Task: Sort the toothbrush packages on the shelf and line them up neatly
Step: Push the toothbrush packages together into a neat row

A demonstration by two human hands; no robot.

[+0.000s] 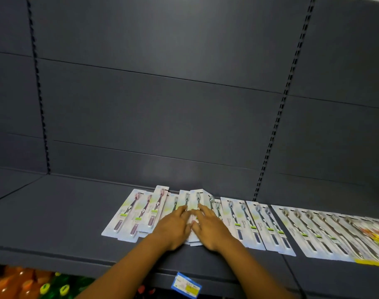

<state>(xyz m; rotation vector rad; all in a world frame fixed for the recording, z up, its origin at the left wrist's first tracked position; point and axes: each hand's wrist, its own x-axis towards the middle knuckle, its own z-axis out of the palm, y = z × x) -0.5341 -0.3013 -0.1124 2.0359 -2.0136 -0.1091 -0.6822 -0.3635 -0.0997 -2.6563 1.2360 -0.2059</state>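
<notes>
Packs (pixel 192 203), shelf (pixel 72 212), 12 o'clock: left hand (pixel 173 227), right hand (pixel 210 229) flat atop, apparently squaring; neither grip closes round anything.

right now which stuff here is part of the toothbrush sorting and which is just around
Part of the job:
toothbrush packages
shelf
left hand
right hand

Just around:
price tag
bottles on the lower shelf

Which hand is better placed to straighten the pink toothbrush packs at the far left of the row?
Probably the left hand: it rests right beside the pink toothbrush packs, while the right hand lies on their far side.
</notes>
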